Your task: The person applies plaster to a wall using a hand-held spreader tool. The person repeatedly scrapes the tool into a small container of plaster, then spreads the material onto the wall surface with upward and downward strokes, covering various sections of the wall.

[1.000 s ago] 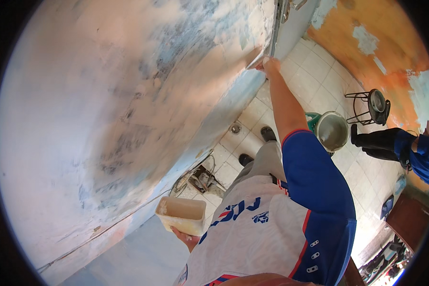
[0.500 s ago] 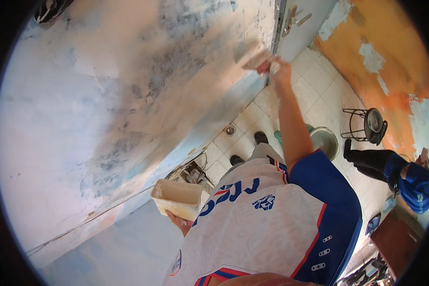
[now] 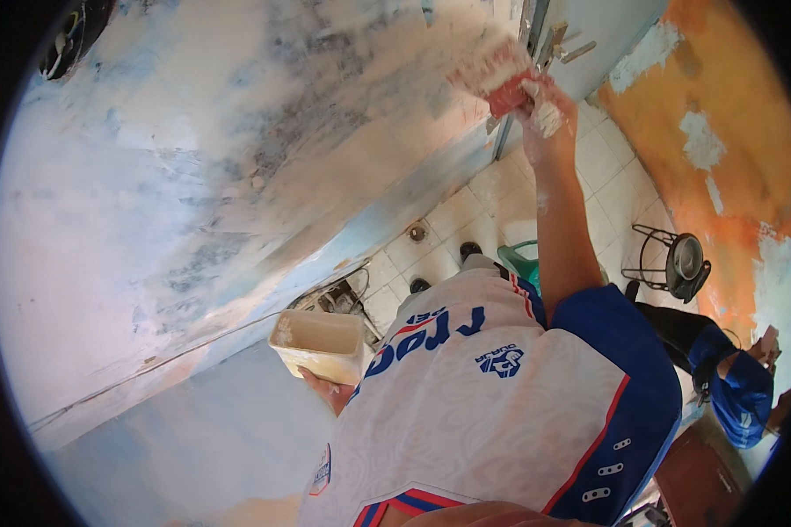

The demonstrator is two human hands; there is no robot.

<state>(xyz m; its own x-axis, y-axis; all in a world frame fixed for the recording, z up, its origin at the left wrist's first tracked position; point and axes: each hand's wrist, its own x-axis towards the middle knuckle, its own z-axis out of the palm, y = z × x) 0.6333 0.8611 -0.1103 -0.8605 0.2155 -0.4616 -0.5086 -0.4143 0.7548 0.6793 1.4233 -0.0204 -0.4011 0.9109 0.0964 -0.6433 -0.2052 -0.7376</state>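
Note:
My right hand point(image 3: 549, 110) is closed round the red handle of a wide putty knife point(image 3: 496, 74), and pale filler coats its blade and my fingers. The blade is up at the patchy, partly filled wall point(image 3: 343, 114), close to the door edge; whether it touches the surface I cannot tell. Low at my left side, my left hand point(image 3: 327, 393) grips a cream rectangular tub point(image 3: 318, 360) from below, its fingers partly hidden. Filler smears the tub's inner walls.
A grey door with a handle point(image 3: 554, 48) stands beside the wall. Behind my right arm is a green bucket point(image 3: 523, 259) on the tiled floor point(image 3: 501, 189). Farther right are a black metal stool point(image 3: 655, 255) and another person in blue point(image 3: 736, 408) near the orange wall point(image 3: 721, 79).
My right hand has moved up with the putty knife, whose blade now shows more broadly. The tub has shifted slightly left and up in view. The other person appears lower.

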